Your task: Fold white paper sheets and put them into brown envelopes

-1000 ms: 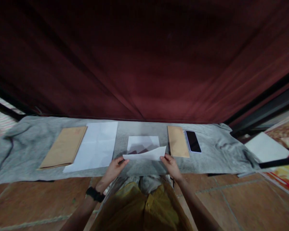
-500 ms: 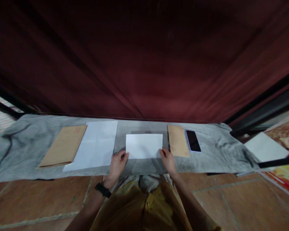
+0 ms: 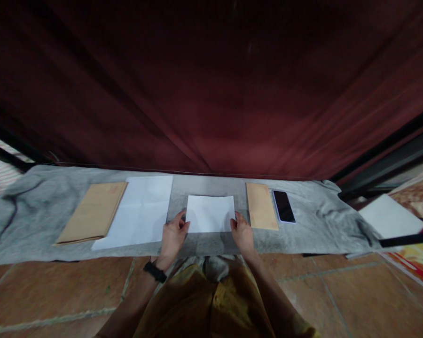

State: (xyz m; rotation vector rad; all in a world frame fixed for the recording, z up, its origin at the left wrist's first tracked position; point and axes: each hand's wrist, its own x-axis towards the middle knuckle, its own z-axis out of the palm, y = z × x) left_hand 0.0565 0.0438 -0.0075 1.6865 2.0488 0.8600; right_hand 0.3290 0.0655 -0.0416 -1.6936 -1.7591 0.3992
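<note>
A white sheet of paper point(image 3: 210, 214), which looks folded to a small oblong, lies in front of me on the grey cloth. My left hand point(image 3: 173, 236) is closed at its lower left edge, thumb and fingers pinching the side. At the lower right edge my right hand point(image 3: 242, 233) pinches the paper the same way. Left of that hangs no other hand; a stack of larger white paper point(image 3: 144, 211) lies there, partly under brown envelopes point(image 3: 93, 211). A single brown envelope point(image 3: 262, 206) rests just right of my right hand.
A phone point(image 3: 284, 206) with a dark screen lies right of the single envelope. Grey cloth point(image 3: 320, 225) covers the narrow table. A dark red curtain point(image 3: 211, 117) hangs behind it. At far right are a white board point(image 3: 389, 216) and a colourful printed sheet point(image 3: 416, 260).
The folded paper looks narrower from side to side. Both hands have come slightly closer together, still at its edges. The envelopes, large paper and phone stay in place.
</note>
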